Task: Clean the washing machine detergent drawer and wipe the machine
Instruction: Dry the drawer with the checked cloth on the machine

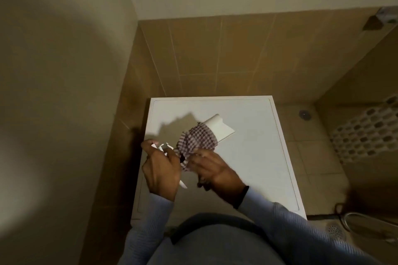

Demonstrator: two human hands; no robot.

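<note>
The white detergent drawer (219, 128) is held above the flat white top of the washing machine (254, 157), its front panel pointing away from me. My left hand (160, 170) grips the drawer's near end, where white plastic edges stick out between the fingers. A checked brown-and-white cloth (197, 141) is draped over the drawer's middle. My right hand (212, 171) is closed on the cloth's lower part, right beside my left hand. Most of the drawer's inside is hidden by the cloth and hands.
The machine stands in a corner, with a plain wall on the left and brown tiles (226, 54) behind. On the right is tiled floor with a round drain (304, 114), a patterned mat (366, 131) and a metal pipe (357, 220).
</note>
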